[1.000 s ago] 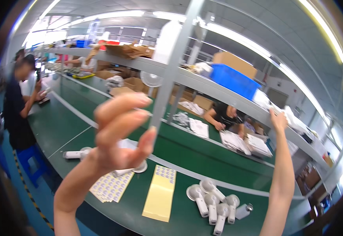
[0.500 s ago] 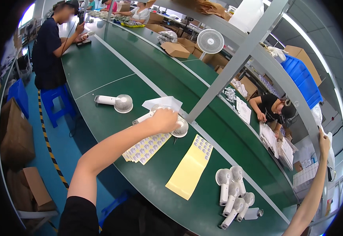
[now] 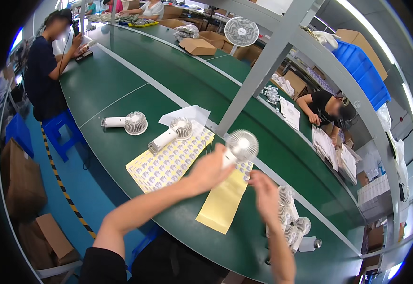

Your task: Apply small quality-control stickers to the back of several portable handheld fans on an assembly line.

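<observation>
My left hand (image 3: 211,169) grips the handle of a white handheld fan (image 3: 242,146), its round head turned up above the table. Close to that fan, my right hand (image 3: 264,189) is slightly blurred, fingers loosely bent and apart, by the edge of a yellow sticker sheet (image 3: 223,203) with small printed labels left at its far end. I make out nothing in it. A stack of fuller sticker sheets (image 3: 168,163) lies to the left, with another white fan (image 3: 164,141) across its upper part. One more fan (image 3: 134,123) rests farther left.
Several white fans (image 3: 285,215) stand grouped at the right, partly behind my right forearm, beside a small white bottle-like item (image 3: 309,244). A grey metal post (image 3: 256,85) rises from the green table (image 3: 116,163). Co-workers sit at the left and across the table.
My left hand has lifted a fan from beside the sticker stack and brought it right. My right hand has come down from the shelf upright at the far right to the sticker sheet.
</observation>
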Tool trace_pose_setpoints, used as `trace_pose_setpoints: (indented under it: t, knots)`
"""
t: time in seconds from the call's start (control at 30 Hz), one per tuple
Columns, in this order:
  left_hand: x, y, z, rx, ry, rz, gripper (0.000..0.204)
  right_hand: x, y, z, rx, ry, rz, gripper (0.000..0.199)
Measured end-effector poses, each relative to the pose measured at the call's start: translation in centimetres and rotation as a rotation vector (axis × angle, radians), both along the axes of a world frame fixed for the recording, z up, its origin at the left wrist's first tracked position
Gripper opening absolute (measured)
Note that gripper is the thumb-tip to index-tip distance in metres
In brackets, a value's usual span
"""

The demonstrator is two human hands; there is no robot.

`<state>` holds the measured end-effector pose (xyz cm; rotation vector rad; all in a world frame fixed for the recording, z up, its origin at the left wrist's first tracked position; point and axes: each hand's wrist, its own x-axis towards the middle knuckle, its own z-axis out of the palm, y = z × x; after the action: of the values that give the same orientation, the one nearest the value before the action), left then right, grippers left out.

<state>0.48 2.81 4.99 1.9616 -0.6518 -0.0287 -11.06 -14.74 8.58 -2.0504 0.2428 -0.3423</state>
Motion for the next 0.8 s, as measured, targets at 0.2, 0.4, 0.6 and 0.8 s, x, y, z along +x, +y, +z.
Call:
trace_pose_setpoints:
  t: [0.2, 0.4, 0.6, 0.8]
  knots:
    - [-3.7, -2.3, -0.2, -0.084, -0.188, -0.288, 0.058, 0.8, 2.5, -5.7, 0.831, -0.23, -0.119, 0.035]
    - [4.2, 1.5, -4.1, 0.405, -0.252, 0.199, 0.048, -2.7, -1.9, -6.4, 0.881, -0.219, -0.196, 0.03]
    - [5.6, 0.4, -6.2, 0.485, -0.337, 0.152, 0.055, -3.8, -0.2, -7.4, 0.952, -0.096, -0.181, 0.026]
    - [9.7, -2.0, -5.9, 0.45, -0.343, 0.207, 0.057, -4.3, -0.3, -8.1, 1.125, -0.012, -0.144, 0.024]
